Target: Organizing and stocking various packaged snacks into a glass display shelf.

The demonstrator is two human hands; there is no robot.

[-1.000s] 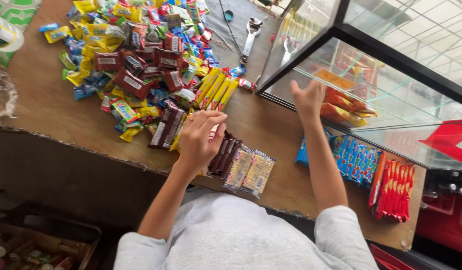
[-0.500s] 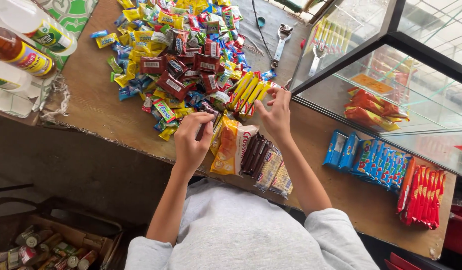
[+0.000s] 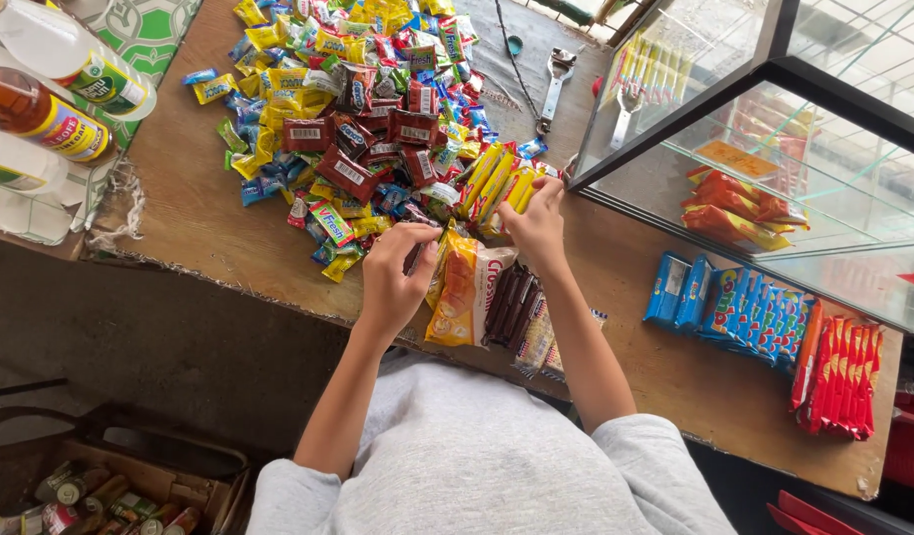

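1. Soft, even daylight all over, nothing harsh, and colours pop on the candy pile (image 3: pixel 363 129).
2. Glass case (image 3: pixel 774 149) at the right picks up pale reflections, so what's inside looks washed out.
3. Floor (image 3: pixel 130 337) under the table (image 3: pixel 195 213) edge is dim.
4. Wide-angle bend at the edges; bottles (image 3: pixel 41 109) look stretched.
5. Focus is decent, hands only slightly soft.

A yellow-and-orange snack packet (image 3: pixel 465 287) lies flat on the wooden bench (image 3: pixel 195 213) near its front edge. Its top end is tucked under the edge of a heap of wrapped sweets (image 3: pixel 363 109). A row of dark chocolate bars (image 3: pixel 509 305) lies touching its right side.
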